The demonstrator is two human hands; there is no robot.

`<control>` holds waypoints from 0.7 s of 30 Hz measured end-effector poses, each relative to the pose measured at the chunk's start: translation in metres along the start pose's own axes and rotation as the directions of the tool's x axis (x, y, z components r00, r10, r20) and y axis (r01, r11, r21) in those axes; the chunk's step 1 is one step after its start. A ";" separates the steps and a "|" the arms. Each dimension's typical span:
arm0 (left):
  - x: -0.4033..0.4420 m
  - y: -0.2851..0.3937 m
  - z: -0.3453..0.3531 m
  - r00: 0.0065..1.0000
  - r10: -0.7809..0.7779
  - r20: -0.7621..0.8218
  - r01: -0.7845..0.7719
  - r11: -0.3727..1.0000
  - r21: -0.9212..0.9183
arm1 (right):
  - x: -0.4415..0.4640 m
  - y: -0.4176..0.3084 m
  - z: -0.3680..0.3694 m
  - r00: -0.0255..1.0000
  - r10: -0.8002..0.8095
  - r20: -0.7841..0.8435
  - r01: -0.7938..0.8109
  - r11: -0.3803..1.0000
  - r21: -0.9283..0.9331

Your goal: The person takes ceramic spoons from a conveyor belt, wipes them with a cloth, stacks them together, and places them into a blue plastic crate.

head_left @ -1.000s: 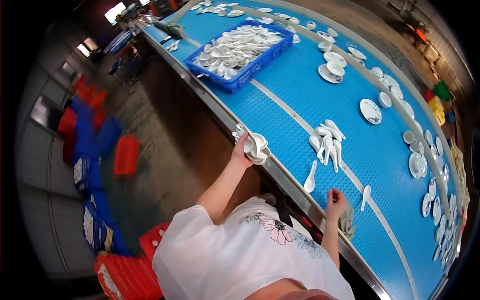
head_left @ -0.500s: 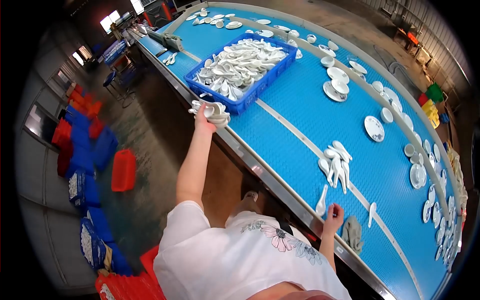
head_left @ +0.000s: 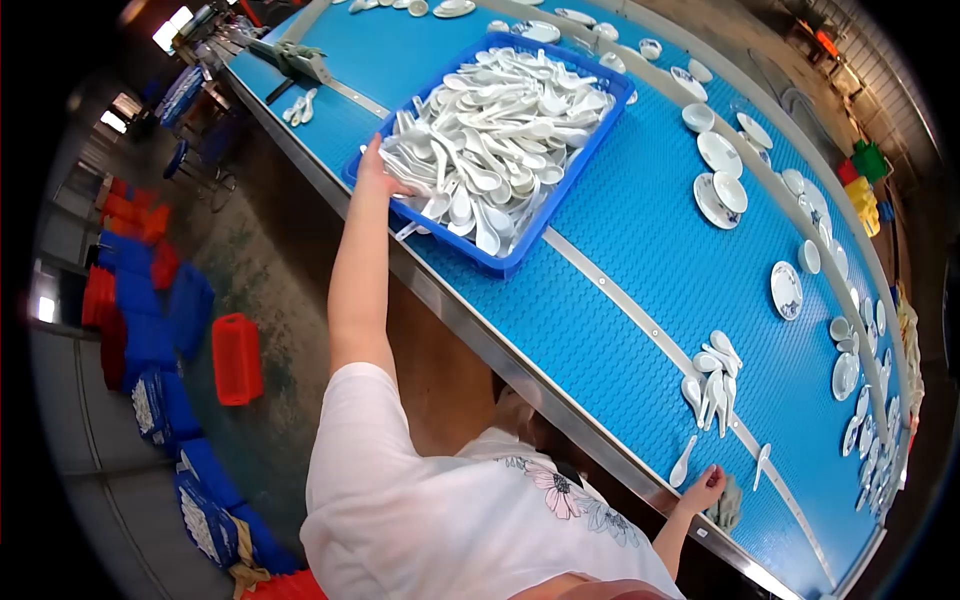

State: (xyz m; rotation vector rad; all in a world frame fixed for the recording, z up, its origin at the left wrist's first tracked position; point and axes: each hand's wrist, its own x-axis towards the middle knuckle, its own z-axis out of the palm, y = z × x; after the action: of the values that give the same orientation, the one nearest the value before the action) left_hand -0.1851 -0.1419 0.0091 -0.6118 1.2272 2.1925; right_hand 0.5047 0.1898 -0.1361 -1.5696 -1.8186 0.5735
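Observation:
At the near left corner of the blue crate (head_left: 515,262), my left hand (head_left: 376,178) is closed around a bundle of white soup spoons (head_left: 408,160), held over the rim against the heaped spoons (head_left: 500,125). My right hand (head_left: 706,488) hovers at the belt's near edge with its fingers curled in and nothing visible in them. Beside it lie a single soup spoon (head_left: 683,463) and a grey glove or cloth (head_left: 727,505), partly hidden by the hand. Another spoon (head_left: 762,466) lies a little to the right, and a small pile of spoons (head_left: 715,385) sits farther up the belt.
White plates (head_left: 718,154), bowls and cups line the far side of the blue belt (head_left: 600,345), along a curved rail. Two or so spoons (head_left: 300,107) lie beyond the crate. Below on the floor stand a red crate (head_left: 237,360) and stacked blue crates (head_left: 150,345).
My left hand has carried the spoon bundle from outside the crate up over its near left corner. The view has shifted, so the crate appears closer. My right hand stays near the grey glove or cloth.

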 end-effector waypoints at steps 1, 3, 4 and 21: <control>0.011 0.002 -0.008 0.999 -0.012 0.038 0.014 0.999 -0.044 | 0.000 0.003 0.000 1.000 0.007 0.000 -0.007 1.000 -0.018; 0.045 -0.004 -0.037 0.998 0.042 0.041 -0.041 0.999 -0.032 | 0.002 0.011 0.004 0.999 0.011 -0.040 -0.012 1.000 -0.023; 0.048 -0.011 -0.043 0.989 0.150 0.011 -0.150 0.987 -0.052 | 0.001 0.008 0.003 0.999 0.022 -0.042 -0.023 0.999 -0.033; -0.024 -0.168 -0.043 0.816 0.576 -0.049 -0.486 0.731 0.479 | -0.002 -0.006 0.000 0.994 -0.007 -0.110 0.000 0.998 -0.065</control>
State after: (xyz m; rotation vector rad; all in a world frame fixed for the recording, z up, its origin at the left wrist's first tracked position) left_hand -0.0520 -0.1121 -0.1005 -0.2976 2.1639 2.1819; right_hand 0.5006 0.1864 -0.1319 -1.6079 -1.7729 0.4221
